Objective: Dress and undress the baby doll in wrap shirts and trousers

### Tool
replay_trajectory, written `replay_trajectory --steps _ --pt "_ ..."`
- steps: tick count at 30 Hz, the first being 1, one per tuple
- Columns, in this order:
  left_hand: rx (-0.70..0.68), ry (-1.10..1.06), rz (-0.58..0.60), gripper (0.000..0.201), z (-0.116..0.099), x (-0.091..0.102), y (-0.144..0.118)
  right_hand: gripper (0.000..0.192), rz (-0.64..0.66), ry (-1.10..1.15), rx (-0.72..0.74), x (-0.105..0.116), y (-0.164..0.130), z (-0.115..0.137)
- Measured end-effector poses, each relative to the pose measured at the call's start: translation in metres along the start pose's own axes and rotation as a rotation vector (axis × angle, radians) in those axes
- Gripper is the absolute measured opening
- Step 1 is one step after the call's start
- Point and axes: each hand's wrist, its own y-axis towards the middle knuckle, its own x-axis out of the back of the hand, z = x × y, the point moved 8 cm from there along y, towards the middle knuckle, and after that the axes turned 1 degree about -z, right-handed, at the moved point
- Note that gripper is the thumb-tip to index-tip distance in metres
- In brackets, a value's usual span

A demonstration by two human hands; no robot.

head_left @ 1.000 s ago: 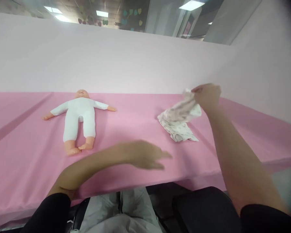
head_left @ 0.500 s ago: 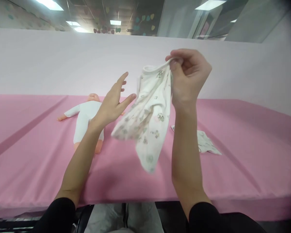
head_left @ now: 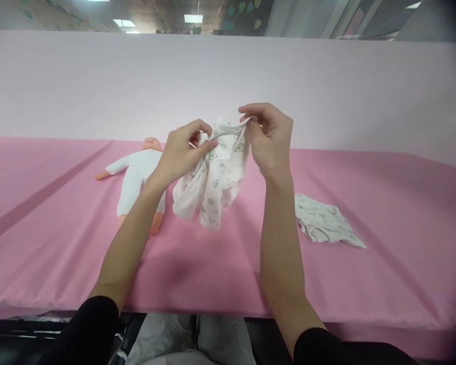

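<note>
Soft printed baby garment (head_left: 213, 187) held bunched at frame centre above the pink cloth-covered counter (head_left: 61, 243), left hand (head_left: 182, 152) and right hand (head_left: 269, 137) each with grip pinched on its ribbed neckline, white-suited baby doll (head_left: 139, 175) left, second folded garment (head_left: 325, 223) right.

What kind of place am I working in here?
Probably a staged indoor work booth: a pink-covered table, a plain pale backdrop, office ceiling lights beyond, and a baby doll laid out.

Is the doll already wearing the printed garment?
No, the doll lies on the pink table in plain white, while both hands, left hand and right hand, hold the printed garment up.
</note>
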Motion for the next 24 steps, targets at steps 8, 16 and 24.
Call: replay_trajectory --steps 8,16,24 --pt "-0.051 -0.007 -0.071 0.012 -0.009 -0.014 0.001 0.029 0.079 -0.221 -0.055 -0.010 -0.012 0.018" --pt "-0.066 0.014 -0.012 0.013 -0.001 -0.020 0.001 0.018 0.083 -0.313 -0.157 -0.008 -0.014 0.002" --pt "-0.033 0.251 0.036 0.018 0.021 0.004 0.004 0.025 -0.133 -0.122 -0.343 0.042 -0.011 -0.031"
